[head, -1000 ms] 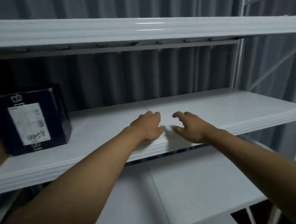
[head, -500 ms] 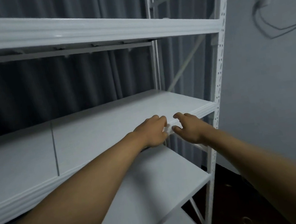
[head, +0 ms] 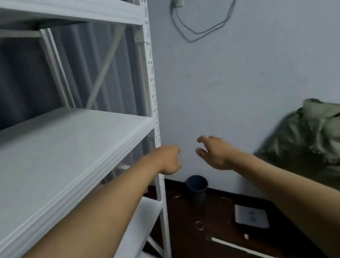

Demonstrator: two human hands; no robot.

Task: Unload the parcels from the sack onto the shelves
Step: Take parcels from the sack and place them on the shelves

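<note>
Item: turn from rack to sack. Both hands, a second ago resting on the front edge of the middle shelf (head: 63, 165), now hang in the air past the rack's right upright (head: 153, 100), clear of the board. Left hand (head: 168, 160): fingers curled in toward the palm, holding nothing. Right hand (head: 215, 151): fingers spread and loosely bent, holding nothing. The view has swung right; the dark box seen earlier at the shelf's left end is out of frame. Sack (head: 328, 148): olive-green, crumpled, bulging, standing on the floor against the wall at right, well apart from both hands; its mouth and any parcels inside cannot be made out. Also on the floor: a dark cup (head: 197, 186), a white card (head: 251, 216). Judgement: one placement appears finished, and the next reach is for the sack.
</note>
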